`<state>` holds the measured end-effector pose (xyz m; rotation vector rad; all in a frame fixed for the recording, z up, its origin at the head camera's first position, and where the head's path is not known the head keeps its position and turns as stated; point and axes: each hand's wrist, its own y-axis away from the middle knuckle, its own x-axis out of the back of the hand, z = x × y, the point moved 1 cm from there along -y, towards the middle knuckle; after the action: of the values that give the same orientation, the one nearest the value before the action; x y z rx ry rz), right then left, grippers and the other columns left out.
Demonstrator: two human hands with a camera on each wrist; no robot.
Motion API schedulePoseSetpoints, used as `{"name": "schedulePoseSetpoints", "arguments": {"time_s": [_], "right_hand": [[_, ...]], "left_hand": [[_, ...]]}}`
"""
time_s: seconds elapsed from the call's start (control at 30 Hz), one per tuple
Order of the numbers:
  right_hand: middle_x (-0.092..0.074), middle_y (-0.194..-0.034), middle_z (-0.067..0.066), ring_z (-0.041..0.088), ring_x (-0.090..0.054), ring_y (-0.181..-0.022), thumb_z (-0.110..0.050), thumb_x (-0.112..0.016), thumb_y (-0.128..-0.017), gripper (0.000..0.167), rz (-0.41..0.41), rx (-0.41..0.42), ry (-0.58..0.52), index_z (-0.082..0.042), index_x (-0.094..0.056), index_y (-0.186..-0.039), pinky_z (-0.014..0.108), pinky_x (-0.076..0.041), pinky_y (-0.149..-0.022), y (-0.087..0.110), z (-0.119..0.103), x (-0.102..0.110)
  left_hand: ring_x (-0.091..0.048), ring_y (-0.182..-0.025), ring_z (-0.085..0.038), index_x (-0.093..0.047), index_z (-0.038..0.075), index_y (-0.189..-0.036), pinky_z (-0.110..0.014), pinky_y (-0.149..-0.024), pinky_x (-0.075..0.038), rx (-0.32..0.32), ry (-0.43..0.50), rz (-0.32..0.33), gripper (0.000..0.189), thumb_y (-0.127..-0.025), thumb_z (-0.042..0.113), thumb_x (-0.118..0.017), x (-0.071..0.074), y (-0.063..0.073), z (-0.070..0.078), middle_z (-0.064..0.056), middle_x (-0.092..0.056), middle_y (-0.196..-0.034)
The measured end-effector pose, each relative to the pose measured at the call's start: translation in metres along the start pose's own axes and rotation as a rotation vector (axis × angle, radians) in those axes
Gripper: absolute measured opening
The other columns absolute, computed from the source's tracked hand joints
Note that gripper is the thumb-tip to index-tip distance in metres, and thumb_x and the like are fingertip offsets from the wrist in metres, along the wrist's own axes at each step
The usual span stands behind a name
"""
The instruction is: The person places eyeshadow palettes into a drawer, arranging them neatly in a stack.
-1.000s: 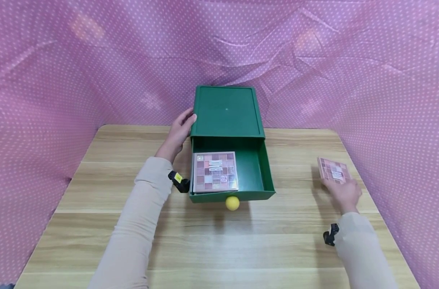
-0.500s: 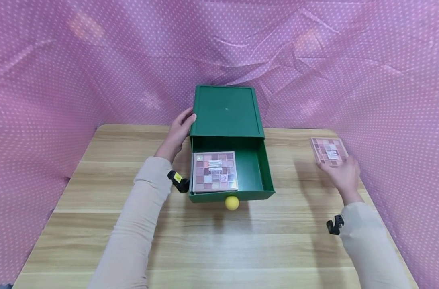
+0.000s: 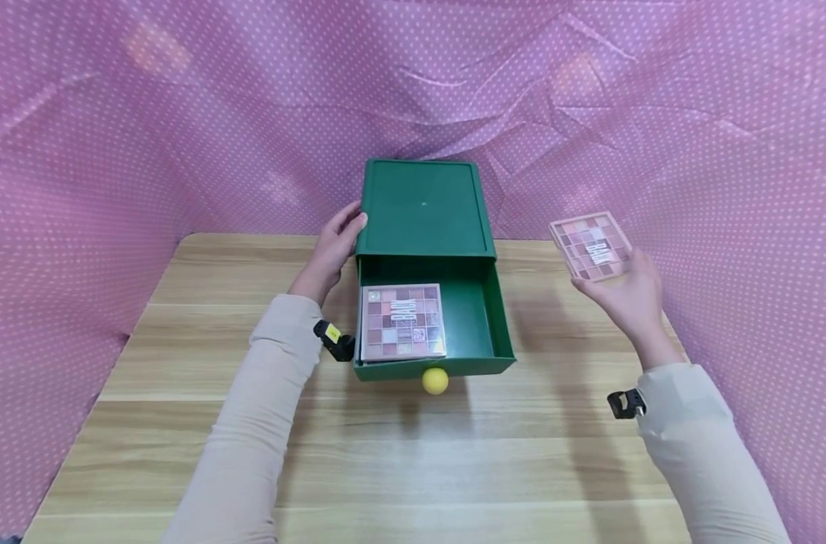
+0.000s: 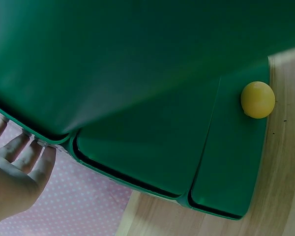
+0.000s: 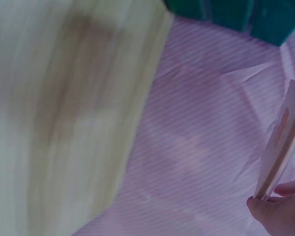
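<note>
A green drawer box (image 3: pixel 422 208) stands on the table with its drawer (image 3: pixel 468 325) pulled out and a yellow ball knob (image 3: pixel 435 381) on the front. Inside, on the left, lies a pink eyeshadow palette (image 3: pixel 403 322) with a grid of shades under a clear lid. My left hand (image 3: pixel 330 253) rests against the box's left side, its fingertips (image 4: pixel 48 153) at the edge in the left wrist view. Off to the right, my right hand (image 3: pixel 628 301) pinches a similar eyeshadow palette (image 3: pixel 589 243) by its near edge, raised above the table and tilted.
The wooden table (image 3: pixel 202 378) reaches under both forearms. A pink polka-dot cloth (image 3: pixel 270 113) hangs round its back and sides, close behind the box. A black wrist camera (image 3: pixel 626 403) sits on my right cuff.
My right hand has lifted the palette off the right side of the table and carried it up, away from me and leftward. The left hand and the box have stayed put.
</note>
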<state>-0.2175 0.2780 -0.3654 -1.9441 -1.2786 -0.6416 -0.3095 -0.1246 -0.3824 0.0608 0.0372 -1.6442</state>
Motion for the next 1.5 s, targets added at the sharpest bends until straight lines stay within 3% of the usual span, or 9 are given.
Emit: {"name": "schedulePoseSetpoints", "arguments": {"time_s": [0.13, 0.33, 0.57, 0.73, 1.03, 1.5], "right_hand": [[-0.036, -0.120, 0.023, 0.038, -0.030, -0.111, -0.036, -0.076, -0.060, 0.094, -0.020, 0.050, -0.016, 0.007, -0.029, -0.129, 0.047, -0.020, -0.095, 0.000, -0.017, 0.003], [-0.041, -0.113, 0.018, 0.033, -0.035, -0.105, -0.032, -0.078, -0.058, 0.084, -0.016, 0.176, -0.028, 0.004, -0.038, -0.123, 0.048, -0.026, -0.090, -0.001, -0.039, 0.007], [-0.041, -0.117, 0.016, 0.030, -0.034, -0.108, -0.026, -0.079, -0.057, 0.082, -0.056, 0.262, -0.051, 0.001, -0.039, -0.123, 0.047, -0.027, -0.090, 0.004, -0.064, 0.007], [-0.043, -0.109, 0.012, 0.025, -0.038, -0.095, -0.024, -0.080, -0.055, 0.085, -0.100, 0.366, -0.072, 0.000, -0.038, -0.125, 0.043, -0.033, -0.080, 0.007, -0.082, -0.002], [-0.041, -0.112, 0.007, 0.021, -0.036, -0.096, -0.032, -0.081, -0.053, 0.090, -0.212, 0.507, -0.074, -0.003, -0.037, -0.125, 0.040, -0.035, -0.079, 0.016, -0.107, -0.024], [-0.031, -0.130, 0.015, 0.028, -0.026, -0.119, -0.044, -0.076, -0.053, 0.102, -0.392, 0.672, -0.003, 0.004, -0.029, -0.130, 0.046, -0.027, -0.094, 0.036, -0.133, -0.049]], "left_hand": [[-0.040, -0.110, -0.018, -0.036, 0.016, -0.132, -0.033, -0.087, -0.040, 0.004, 0.002, -0.001, 0.048, -0.089, 0.031, -0.048, 0.000, 0.000, 0.000, -0.002, -0.036, -0.130], [-0.039, -0.110, -0.017, -0.035, 0.017, -0.132, -0.033, -0.087, -0.039, 0.020, -0.007, 0.002, 0.048, -0.088, 0.033, -0.048, 0.000, 0.000, 0.000, -0.001, -0.036, -0.130], [-0.039, -0.110, -0.017, -0.035, 0.017, -0.132, -0.033, -0.087, -0.039, 0.023, -0.011, 0.004, 0.049, -0.088, 0.032, -0.048, -0.001, 0.000, 0.001, -0.001, -0.035, -0.131], [-0.040, -0.110, -0.017, -0.036, 0.017, -0.132, -0.033, -0.087, -0.039, 0.018, 0.004, 0.008, 0.048, -0.088, 0.031, -0.049, 0.000, -0.003, 0.000, -0.002, -0.036, -0.130], [-0.039, -0.110, -0.017, -0.034, 0.016, -0.133, -0.032, -0.087, -0.039, 0.022, 0.001, 0.009, 0.048, -0.088, 0.030, -0.048, 0.000, -0.004, 0.000, -0.002, -0.035, -0.131], [-0.037, -0.112, -0.017, -0.034, 0.016, -0.133, -0.035, -0.089, -0.038, 0.013, -0.010, 0.004, 0.049, -0.088, 0.031, -0.048, 0.000, -0.003, -0.001, -0.003, -0.035, -0.131]]}}
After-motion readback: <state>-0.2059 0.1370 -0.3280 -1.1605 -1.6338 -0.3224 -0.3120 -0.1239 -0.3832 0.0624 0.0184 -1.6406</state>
